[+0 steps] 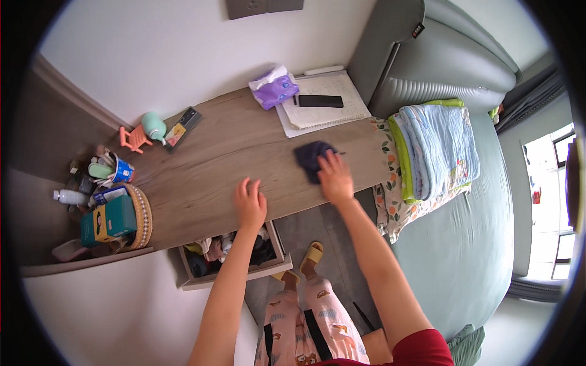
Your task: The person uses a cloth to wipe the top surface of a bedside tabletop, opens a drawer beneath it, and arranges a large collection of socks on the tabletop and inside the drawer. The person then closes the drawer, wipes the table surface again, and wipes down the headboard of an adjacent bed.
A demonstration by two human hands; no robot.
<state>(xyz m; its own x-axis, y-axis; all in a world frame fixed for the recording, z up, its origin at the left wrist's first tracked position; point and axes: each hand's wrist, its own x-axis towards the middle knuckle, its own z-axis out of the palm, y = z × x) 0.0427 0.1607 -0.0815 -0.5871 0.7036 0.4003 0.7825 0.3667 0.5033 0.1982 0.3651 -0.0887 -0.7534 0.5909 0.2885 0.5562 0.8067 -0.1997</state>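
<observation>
A small dark navy piece of folded cloth (pixel 310 160) lies on the wooden desktop (pixel 207 158), slightly blurred. My right hand (pixel 337 178) rests at its right side, fingers stretched out and touching the fabric; what the fingertips do there is partly smeared. My left hand (pixel 251 202) hovers by the desk's front edge with its fingers apart, holding nothing. Below that hand an open drawer (pixel 281 263) shows several balled or folded garments (pixel 213 249), light and dark, partly hidden by my left forearm.
At the back are a purple tissue pack (pixel 273 90) and a black phone (pixel 321 101) on a notebook (pixel 329 116). To the left stand an orange toy chair (pixel 134 139), a cup (pixel 123 171) and a teal box (pixel 108 221). Folded blankets (pixel 439 146) lie on the bed (pixel 470 244).
</observation>
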